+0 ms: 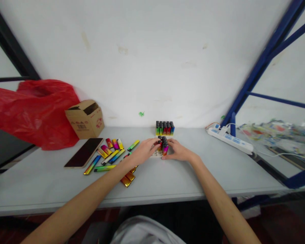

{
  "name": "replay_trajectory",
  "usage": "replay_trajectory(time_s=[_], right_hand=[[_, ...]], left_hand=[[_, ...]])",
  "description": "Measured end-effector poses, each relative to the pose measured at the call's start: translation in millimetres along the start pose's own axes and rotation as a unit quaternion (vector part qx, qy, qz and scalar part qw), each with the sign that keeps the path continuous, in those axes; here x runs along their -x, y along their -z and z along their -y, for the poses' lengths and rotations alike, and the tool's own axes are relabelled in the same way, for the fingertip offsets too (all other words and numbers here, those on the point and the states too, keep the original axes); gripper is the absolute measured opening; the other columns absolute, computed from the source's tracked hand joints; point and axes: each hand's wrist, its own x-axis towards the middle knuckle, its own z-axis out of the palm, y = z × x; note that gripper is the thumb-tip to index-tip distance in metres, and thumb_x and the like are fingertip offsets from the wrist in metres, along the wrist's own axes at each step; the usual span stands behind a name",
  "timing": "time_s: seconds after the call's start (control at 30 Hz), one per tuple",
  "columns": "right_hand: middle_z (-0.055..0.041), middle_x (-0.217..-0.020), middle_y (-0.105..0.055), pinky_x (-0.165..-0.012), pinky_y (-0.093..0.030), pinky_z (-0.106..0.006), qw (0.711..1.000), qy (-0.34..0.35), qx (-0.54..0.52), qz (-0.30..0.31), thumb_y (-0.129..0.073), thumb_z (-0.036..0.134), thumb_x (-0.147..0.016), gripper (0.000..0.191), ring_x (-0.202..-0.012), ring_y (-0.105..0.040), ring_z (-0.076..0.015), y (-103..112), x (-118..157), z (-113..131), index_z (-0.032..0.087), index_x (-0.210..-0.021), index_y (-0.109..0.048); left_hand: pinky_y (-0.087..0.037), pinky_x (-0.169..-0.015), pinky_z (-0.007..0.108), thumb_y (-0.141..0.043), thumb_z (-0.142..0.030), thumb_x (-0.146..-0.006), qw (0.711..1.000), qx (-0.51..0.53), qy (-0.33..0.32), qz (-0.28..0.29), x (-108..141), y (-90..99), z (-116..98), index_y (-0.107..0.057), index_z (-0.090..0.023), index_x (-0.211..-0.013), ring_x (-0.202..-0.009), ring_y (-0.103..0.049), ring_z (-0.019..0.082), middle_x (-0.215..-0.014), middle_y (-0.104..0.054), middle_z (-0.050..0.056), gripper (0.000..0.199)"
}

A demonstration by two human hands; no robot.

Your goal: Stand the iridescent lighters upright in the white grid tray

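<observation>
Colourful lighters point(165, 149) with dark tops stand upright in a pale tray with holes point(156, 154) at the middle of the table. My left hand point(145, 149) is at the tray's left side, thumb and fingers closed round a lighter that they partly hide. Against the right side rests my right hand point(178, 150), its thumb low at the front and its fingers farther back, gripping the tray with its lighters. Behind them stands a full block of lighters point(165, 128). Loose lighters point(114, 157) lie scattered left of my left hand, some partly covered by my forearm.
A dark-screened phone point(84, 153) lies left of the loose lighters. Behind it are a cardboard box point(85, 120) and a red plastic bag point(45, 115). A white power strip point(230, 139) with cables lies at right, near the blue metal frame point(254, 67). A wall closes the back.
</observation>
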Motion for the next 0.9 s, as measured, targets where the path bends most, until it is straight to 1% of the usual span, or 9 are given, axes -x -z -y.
replay_trajectory(time_s=[0.1, 0.2, 0.3, 0.4, 0.5, 0.67, 0.77, 0.83, 0.9], right_hand=[[-0.0175, -0.134, -0.057, -0.113, -0.040, -0.051, 1.000, 0.002, -0.001, 0.001, -0.080, 0.061, -0.074, 0.080, -0.127, -0.053, -0.0345, 1.2, 0.8, 1.3, 0.016, -0.137, -0.059], [-0.0173, -0.133, -0.058, -0.112, -0.041, -0.052, 1.000, 0.002, -0.003, -0.003, -0.080, 0.062, -0.074, 0.079, -0.126, -0.054, -0.0347, 1.6, 1.2, 1.8, 0.017, -0.136, -0.059], [-0.0188, -0.134, -0.057, -0.113, -0.041, -0.052, 1.000, -0.004, -0.003, -0.002, -0.079, 0.063, -0.074, 0.081, -0.127, -0.054, -0.0349, 0.9, 0.9, 0.9, 0.015, -0.136, -0.059], [-0.0189, -0.135, -0.057, -0.113, -0.040, -0.052, 1.000, -0.006, -0.007, -0.003, -0.079, 0.064, -0.073, 0.082, -0.127, -0.053, -0.0350, 0.0, 0.4, -0.6, 0.015, -0.136, -0.059], [-0.0180, -0.135, -0.057, -0.113, -0.040, -0.052, 1.000, -0.005, -0.011, -0.007, -0.079, 0.064, -0.073, 0.082, -0.127, -0.054, -0.0349, -0.7, 0.4, -1.9, 0.016, -0.135, -0.060], [-0.0185, -0.136, -0.056, -0.114, -0.040, -0.051, 1.000, -0.007, -0.010, -0.003, -0.079, 0.064, -0.073, 0.081, -0.126, -0.054, -0.0346, -0.1, 0.9, -2.1, 0.015, -0.135, -0.060], [-0.0189, -0.136, -0.056, -0.114, -0.040, -0.052, 1.000, -0.009, -0.007, 0.000, -0.079, 0.064, -0.073, 0.082, -0.127, -0.053, -0.0350, 0.4, 1.0, -1.8, 0.014, -0.135, -0.060], [-0.0183, -0.135, -0.056, -0.114, -0.040, -0.052, 1.000, -0.008, -0.007, -0.001, -0.079, 0.065, -0.073, 0.082, -0.126, -0.054, -0.0347, 0.4, 1.0, -1.8, 0.015, -0.136, -0.060], [-0.0178, -0.135, -0.057, -0.113, -0.040, -0.052, 1.000, -0.008, -0.008, -0.002, -0.079, 0.065, -0.073, 0.082, -0.126, -0.054, -0.0345, 0.1, 0.8, -2.1, 0.016, -0.135, -0.060]], left_hand=[[-0.048, -0.083, 0.029, -0.061, -0.033, -0.093, 1.000, 0.011, 0.023, -0.004, 2.3, 1.4, -4.0, -0.062, -0.029, -0.127, -0.085, -0.068, 0.022, -0.099, -0.074, 0.004, 0.034], [-0.047, -0.081, 0.028, -0.065, -0.033, -0.090, 0.999, 0.006, 0.030, -0.019, 2.8, 6.8, -2.1, -0.061, -0.030, -0.129, -0.079, -0.066, 0.021, -0.092, -0.073, 0.002, 0.039], [-0.045, -0.085, 0.030, -0.065, -0.036, -0.089, 0.998, -0.048, 0.020, -0.034, 0.3, 18.8, 8.8, -0.069, -0.027, -0.112, -0.083, -0.064, 0.023, -0.089, -0.072, 0.004, 0.025], [-0.044, -0.085, 0.032, -0.063, -0.036, -0.088, 0.985, -0.163, 0.045, -0.035, -2.5, 38.4, 22.9, -0.071, -0.023, -0.092, -0.084, -0.063, 0.025, -0.083, -0.070, 0.007, 0.015], [-0.044, -0.080, 0.032, -0.058, -0.038, -0.090, 0.951, -0.286, 0.117, 0.000, -2.3, 61.6, 33.1, -0.070, -0.022, -0.089, -0.080, -0.064, 0.025, -0.081, -0.071, 0.008, 0.020], [-0.045, -0.076, 0.034, -0.057, -0.052, -0.086, 0.917, -0.346, 0.196, 0.048, 4.4, 89.3, 43.2, -0.070, -0.021, -0.091, -0.078, -0.067, 0.027, -0.083, -0.074, 0.009, 0.034], [-0.047, -0.079, 0.038, -0.063, -0.055, -0.078, 0.904, -0.353, 0.223, 0.096, 8.7, 92.9, 47.7, -0.072, -0.022, -0.088, -0.085, -0.068, 0.031, -0.088, -0.074, 0.011, 0.036], [-0.047, -0.082, 0.038, -0.067, -0.049, -0.075, 0.903, -0.350, 0.220, 0.120, 10.4, 91.2, 49.5, -0.072, -0.022, -0.088, -0.092, -0.068, 0.032, -0.096, -0.074, 0.013, 0.030], [-0.047, -0.083, 0.037, -0.068, -0.040, -0.073, 0.906, -0.346, 0.209, 0.124, 10.8, 88.6, 50.7, -0.071, -0.021, -0.088, -0.096, -0.067, 0.031, -0.102, -0.073, 0.013, 0.024]])
